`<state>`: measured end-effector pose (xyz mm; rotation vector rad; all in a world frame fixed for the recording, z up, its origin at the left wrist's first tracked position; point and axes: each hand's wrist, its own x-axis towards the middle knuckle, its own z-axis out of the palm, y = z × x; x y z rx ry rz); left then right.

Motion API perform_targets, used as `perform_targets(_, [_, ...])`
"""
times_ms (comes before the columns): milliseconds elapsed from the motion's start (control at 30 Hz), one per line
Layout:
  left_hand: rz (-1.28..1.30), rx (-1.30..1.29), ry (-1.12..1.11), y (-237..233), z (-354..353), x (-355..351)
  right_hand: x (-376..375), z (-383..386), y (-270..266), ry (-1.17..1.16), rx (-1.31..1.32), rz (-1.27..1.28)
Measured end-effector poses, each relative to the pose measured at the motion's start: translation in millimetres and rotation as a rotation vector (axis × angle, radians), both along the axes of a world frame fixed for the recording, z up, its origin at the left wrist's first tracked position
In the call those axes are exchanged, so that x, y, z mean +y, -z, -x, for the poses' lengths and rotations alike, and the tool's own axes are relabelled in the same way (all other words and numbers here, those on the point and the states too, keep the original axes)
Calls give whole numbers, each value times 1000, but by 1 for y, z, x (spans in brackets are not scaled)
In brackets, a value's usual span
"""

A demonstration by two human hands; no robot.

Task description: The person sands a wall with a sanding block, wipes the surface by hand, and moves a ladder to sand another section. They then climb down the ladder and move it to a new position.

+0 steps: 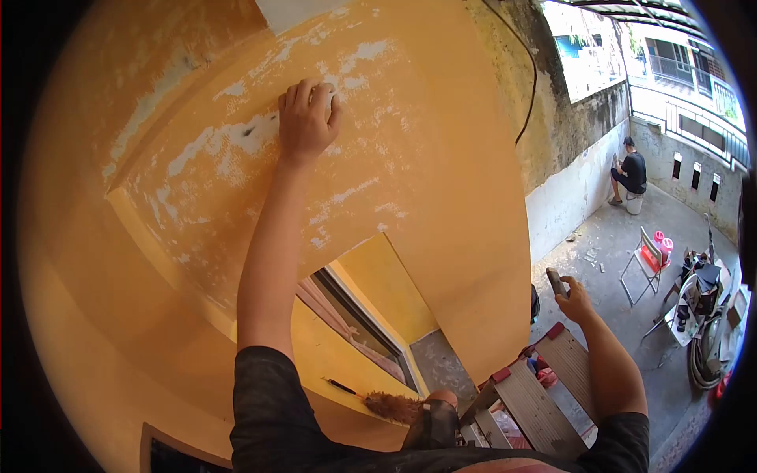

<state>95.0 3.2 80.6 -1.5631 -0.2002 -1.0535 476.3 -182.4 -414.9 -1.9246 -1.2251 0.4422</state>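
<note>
My left hand [307,122] is raised against the orange wall [453,158], fingers curled. A small pale edge shows near its thumb, but I cannot tell what it holds. Around it the paint is patchy, with white scuffed areas [213,146]. My right hand [577,301] is held out low on the right, its fingers closed around a small dark oblong block [557,281] that points up and away. Below that hand is a stepladder [536,402] with grey ribbed treads and red end caps.
A window [363,323] with a pink curtain lies below the wall. Near my knee is a brown feather duster [394,406]. A person [631,169] sits on a white bucket [634,202] by the far wall. Folding chairs [648,260], tools and coiled hose [702,363] stand right.
</note>
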Motion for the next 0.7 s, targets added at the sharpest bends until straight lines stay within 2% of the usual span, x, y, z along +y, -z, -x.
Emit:
perform_targets(100, [31,55,-11,-8,4,-1,5,-3,16,-9,-49,-38])
perform_targets(167, [-21,114,-8,-24,-3,-2,7,-16,20,37,221,-121])
perform_targets(200, [-34,117,4,-33,-8,-2,17,-24,32,88,219,-265])
perform_targets(233, [-29,146,-33,-38,-11,-2,8,-15,-6,109,236,-215])
perform_targets(300, [-20,168,-55,-46,-20,1,17,-3,-27,189,155,-486])
perform_targets(367, [-57,227,-29,-52,-29,6,12,34,-95,93,189,-605])
perform_targets(500, [-52,170,-42,-53,-46,13,20,102,-214,-44,0,-847])
perform_targets(600, [-36,165,-100,-53,-50,17,57,123,-283,-86,-146,-1023])
perform_targets(700, [-26,84,-51,-55,-51,18,103,129,-358,-63,-207,-1140])
